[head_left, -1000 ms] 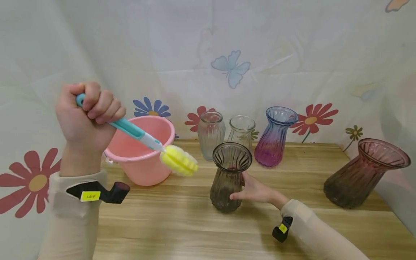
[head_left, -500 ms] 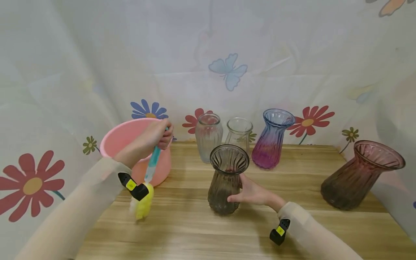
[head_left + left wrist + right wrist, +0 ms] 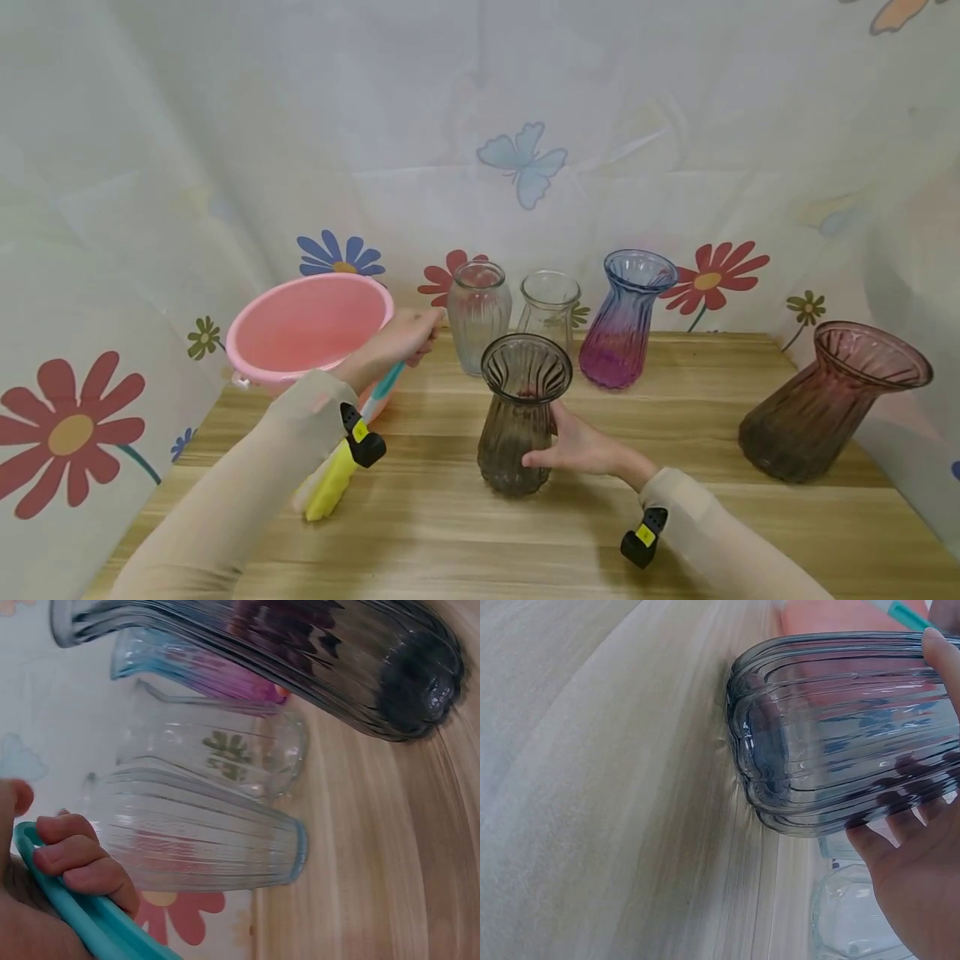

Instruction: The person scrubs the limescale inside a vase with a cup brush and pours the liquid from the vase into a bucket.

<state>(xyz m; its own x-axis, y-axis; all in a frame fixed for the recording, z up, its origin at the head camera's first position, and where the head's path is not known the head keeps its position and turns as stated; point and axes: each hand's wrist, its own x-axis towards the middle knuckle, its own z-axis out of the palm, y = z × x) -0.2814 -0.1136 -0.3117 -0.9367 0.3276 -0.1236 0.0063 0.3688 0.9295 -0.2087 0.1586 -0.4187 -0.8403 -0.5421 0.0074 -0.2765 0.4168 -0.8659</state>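
Observation:
In the head view my left hand (image 3: 408,335) grips the turquoise handle of a bottle brush (image 3: 332,483). Its yellow and white sponge head points down toward the near left; whether it touches the table, I cannot tell. The left wrist view has the fingers (image 3: 82,859) curled round the turquoise handle (image 3: 97,922). A smoky grey ribbed glass vase (image 3: 513,450) stands upright at the middle of the table. My right hand (image 3: 588,443) holds it from the right, thumb in front and the other fingers behind, as the right wrist view confirms.
A pink bucket (image 3: 311,379) stands at the left behind the left arm. Two clear glass vases, one barrel-shaped (image 3: 477,329) and one flared (image 3: 550,304), stand behind the grey one. Farther right are a blue-purple vase (image 3: 618,342) and a reddish-brown vase (image 3: 813,408).
My left hand has come down from its raised place at the left and moved right, past the bucket. The brush head has swung down toward the near left. The right hand stays on the vase.

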